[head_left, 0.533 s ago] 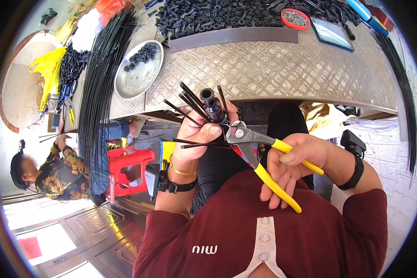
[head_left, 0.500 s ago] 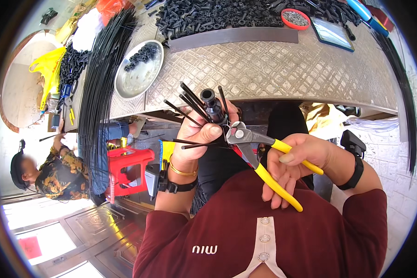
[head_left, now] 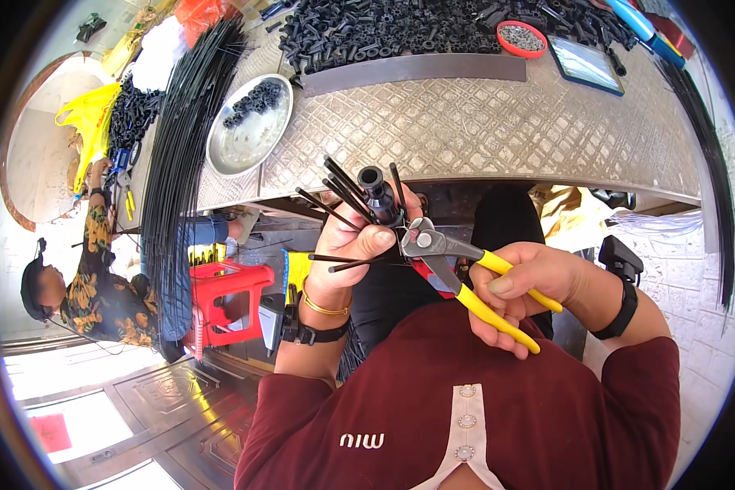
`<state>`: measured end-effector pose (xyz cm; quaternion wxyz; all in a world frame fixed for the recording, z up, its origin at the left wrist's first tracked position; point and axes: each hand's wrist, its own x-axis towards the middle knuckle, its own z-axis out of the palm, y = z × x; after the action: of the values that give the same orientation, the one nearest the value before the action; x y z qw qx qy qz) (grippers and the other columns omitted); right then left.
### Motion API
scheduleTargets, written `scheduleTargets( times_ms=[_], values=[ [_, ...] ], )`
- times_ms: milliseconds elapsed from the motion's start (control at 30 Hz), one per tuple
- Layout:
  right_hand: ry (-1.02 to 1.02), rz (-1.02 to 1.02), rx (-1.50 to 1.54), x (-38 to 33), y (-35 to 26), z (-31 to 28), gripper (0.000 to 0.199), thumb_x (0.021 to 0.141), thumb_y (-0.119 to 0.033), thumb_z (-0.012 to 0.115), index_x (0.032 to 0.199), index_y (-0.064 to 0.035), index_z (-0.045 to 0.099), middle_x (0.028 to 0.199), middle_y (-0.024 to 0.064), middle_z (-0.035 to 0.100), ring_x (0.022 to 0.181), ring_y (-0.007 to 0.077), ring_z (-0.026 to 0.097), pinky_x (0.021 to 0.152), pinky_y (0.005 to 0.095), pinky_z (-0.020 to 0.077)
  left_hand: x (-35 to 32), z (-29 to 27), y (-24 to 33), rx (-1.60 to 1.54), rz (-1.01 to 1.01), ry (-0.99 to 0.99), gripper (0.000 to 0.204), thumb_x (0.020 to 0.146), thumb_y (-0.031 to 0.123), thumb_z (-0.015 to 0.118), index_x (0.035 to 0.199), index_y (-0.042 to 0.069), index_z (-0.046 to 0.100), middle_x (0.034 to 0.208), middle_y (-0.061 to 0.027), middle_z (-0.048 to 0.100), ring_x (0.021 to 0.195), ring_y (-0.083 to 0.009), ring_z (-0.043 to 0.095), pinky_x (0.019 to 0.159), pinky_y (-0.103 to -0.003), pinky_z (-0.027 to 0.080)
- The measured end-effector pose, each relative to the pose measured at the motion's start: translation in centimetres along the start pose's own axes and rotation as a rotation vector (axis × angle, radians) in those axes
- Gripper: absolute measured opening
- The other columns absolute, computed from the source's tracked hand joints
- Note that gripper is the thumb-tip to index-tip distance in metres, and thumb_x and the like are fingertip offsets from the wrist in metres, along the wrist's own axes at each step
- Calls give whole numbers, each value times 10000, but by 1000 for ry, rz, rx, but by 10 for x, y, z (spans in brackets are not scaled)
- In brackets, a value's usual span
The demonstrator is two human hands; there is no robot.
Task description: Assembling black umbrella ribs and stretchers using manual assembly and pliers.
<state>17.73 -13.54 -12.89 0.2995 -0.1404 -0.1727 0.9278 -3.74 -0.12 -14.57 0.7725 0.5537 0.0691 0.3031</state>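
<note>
My left hand (head_left: 353,245) grips a bunch of thin black rods (head_left: 340,198) together with a short black tube (head_left: 377,189) that stands up among them. My right hand (head_left: 524,287) is closed around the yellow handles of a pair of pliers (head_left: 457,269). The metal jaws of the pliers (head_left: 420,239) sit right beside my left fingers, at the base of the black tube. Whether the jaws bite on a rod or on the tube is too small to tell. Both hands are held in front of my chest, below the edge of the metal table (head_left: 482,135).
A round steel dish (head_left: 235,145) with black parts stands on the table's left. A heap of black tubes (head_left: 400,28), a red bowl (head_left: 521,37) and a tablet (head_left: 584,64) lie at the back. Long black rods (head_left: 184,155) hang at left. Another person (head_left: 90,269) works near a red stool (head_left: 229,298).
None of note: both hands, the rods and the pliers stay in nearly the same place. The person at left has raised an arm toward the table's left end.
</note>
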Motion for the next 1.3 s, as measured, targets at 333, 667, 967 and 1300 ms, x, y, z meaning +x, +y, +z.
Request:
scheduleTargets(
  times_ms=[333, 667, 967, 1300],
  values=[
    [502, -257, -1582, -9, -27, 33, 222, 893, -238, 542, 869, -19, 522, 866, 179, 555, 791, 260, 577, 671, 368, 475, -1, 15, -9, -38, 85, 225, 302, 870, 70, 590, 1146, 17, 480, 995, -87, 578, 768, -149, 586, 647, -312, 539],
    [1014, -399, -2637, -12, -45, 45, 264, 656, -123, 683, 875, -30, 569, 1027, 126, 494, 904, 293, 484, 733, 399, 412, 18, 25, -13, 206, 156, 486, 280, 916, 142, 537, 1163, 16, 496, 1050, -78, 559, 794, -137, 566, 676, -292, 506],
    [1012, -287, -2118, -41, -56, 14, 262, 779, -173, 625, 964, 6, 576, 1051, 158, 530, 996, 337, 521, 844, 405, 432, 3, 1, -2, -24, 230, 220, 374, 889, 269, 580, 1123, -9, 492, 872, -101, 579, 759, -170, 563, 670, -300, 478],
    [877, -719, -2294, -11, -64, 13, 203, 786, -187, 647, 870, -28, 552, 931, 134, 541, 863, 291, 543, 746, 380, 444, -14, -7, 8, -85, 246, 284, 505, 853, 306, 633, 1189, -40, 483, 919, -137, 618, 818, -192, 604, 755, -304, 495]
  ],
)
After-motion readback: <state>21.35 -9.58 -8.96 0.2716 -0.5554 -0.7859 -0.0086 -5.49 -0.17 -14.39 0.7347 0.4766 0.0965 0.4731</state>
